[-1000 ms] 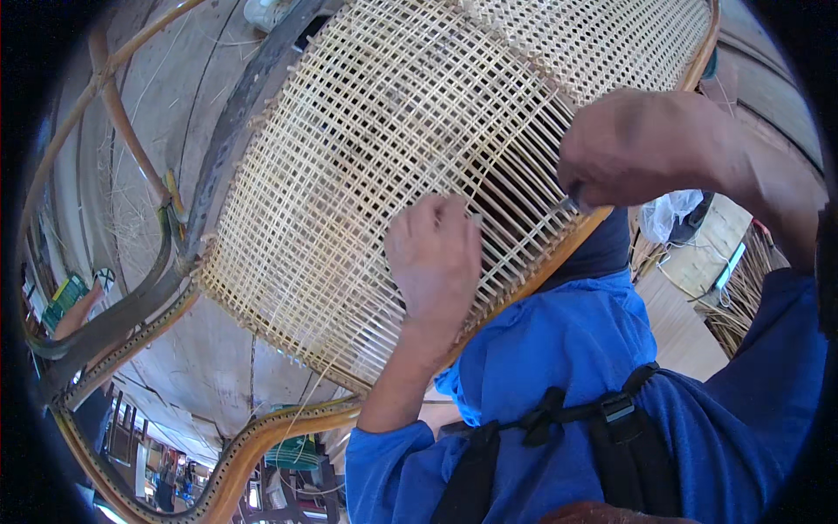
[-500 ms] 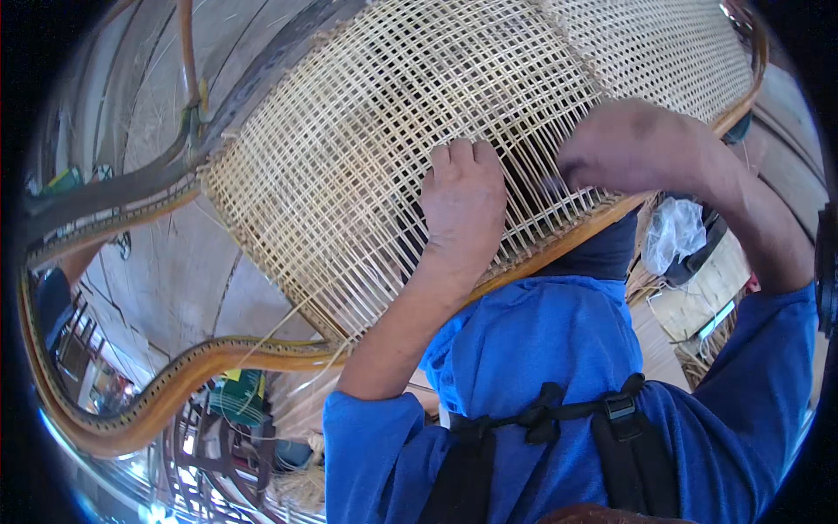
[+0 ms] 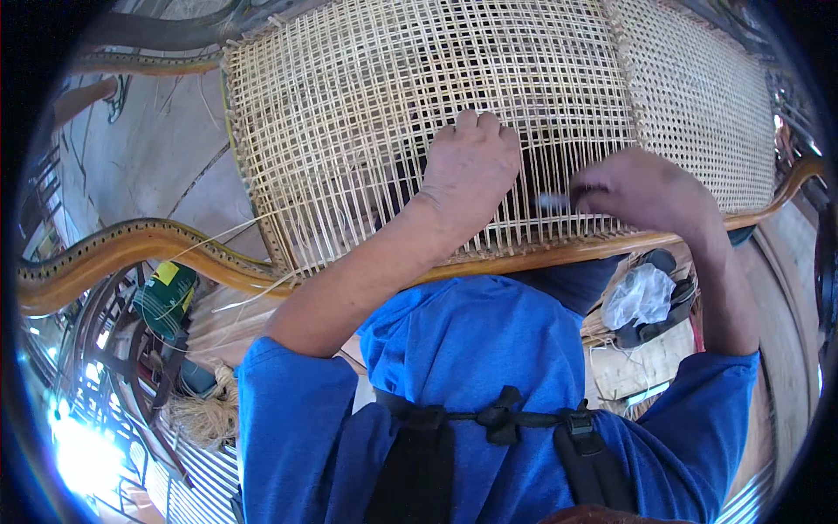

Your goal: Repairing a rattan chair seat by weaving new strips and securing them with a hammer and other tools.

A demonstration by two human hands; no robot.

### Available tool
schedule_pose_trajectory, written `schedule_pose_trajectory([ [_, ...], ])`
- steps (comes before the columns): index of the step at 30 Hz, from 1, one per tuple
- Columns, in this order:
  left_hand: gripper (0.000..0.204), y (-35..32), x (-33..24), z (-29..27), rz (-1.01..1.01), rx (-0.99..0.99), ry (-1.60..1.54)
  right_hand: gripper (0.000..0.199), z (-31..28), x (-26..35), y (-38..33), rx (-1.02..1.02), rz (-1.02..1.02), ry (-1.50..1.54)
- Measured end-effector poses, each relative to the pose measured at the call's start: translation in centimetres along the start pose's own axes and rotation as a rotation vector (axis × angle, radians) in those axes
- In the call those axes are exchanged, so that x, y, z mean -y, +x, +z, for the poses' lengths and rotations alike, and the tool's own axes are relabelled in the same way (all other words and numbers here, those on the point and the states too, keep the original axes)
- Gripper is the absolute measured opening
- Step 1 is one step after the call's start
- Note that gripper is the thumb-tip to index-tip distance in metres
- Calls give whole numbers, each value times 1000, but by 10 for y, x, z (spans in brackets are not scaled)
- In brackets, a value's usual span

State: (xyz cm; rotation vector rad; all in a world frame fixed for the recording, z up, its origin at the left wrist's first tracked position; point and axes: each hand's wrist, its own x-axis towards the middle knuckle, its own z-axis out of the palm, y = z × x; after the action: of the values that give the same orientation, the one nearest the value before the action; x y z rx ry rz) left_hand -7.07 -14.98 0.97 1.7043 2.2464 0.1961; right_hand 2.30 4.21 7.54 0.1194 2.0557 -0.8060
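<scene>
We saw the part-woven cane panel (image 3: 349, 96) in front of the person, just past the lap, with its near edge along a curved wooden rail (image 3: 524, 261); its long way seemed to run from left to right, with a finer cane panel (image 3: 711, 113) next to it on the right; near the rail, its bare strands pointed away from the person. We saw the left hand (image 3: 473, 162) back side up on the weave, fingers curled, and could not tell if they pinched a strand; the right hand (image 3: 642, 188), a bit blurry, bent over the bare strands close to the rail, and we could not tell if it held anything; the two hands were apart, with strands between them. We saw loose strands (image 3: 247, 229) poke out at the near left corner; a clear plastic bag (image 3: 640, 295) lay on the near side of the rail.
</scene>
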Motion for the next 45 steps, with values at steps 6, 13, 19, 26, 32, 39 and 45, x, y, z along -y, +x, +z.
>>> schedule_pose_trajectory([
  [6,13,1,-4,-8,-24,132,17,26,-5,2,-5,-42,22,98],
  [13,12,-3,2,7,9,19,-23,25,-9,-2,8,5,-9,106],
  [19,9,-3,2,12,55,-97,-78,26,-1,-10,1,214,-112,81],
  [26,9,-3,4,16,44,-118,-99,24,-7,-5,-1,144,-7,143],
  [32,9,-5,-1,14,7,-140,-113,24,4,-25,-5,36,-27,253],
  [39,13,-21,-7,7,-86,-135,-139,27,-26,-17,-17,-277,109,378],
  [45,33,-55,-23,-29,-23,81,-356,25,-12,-40,2,53,86,-135],
])
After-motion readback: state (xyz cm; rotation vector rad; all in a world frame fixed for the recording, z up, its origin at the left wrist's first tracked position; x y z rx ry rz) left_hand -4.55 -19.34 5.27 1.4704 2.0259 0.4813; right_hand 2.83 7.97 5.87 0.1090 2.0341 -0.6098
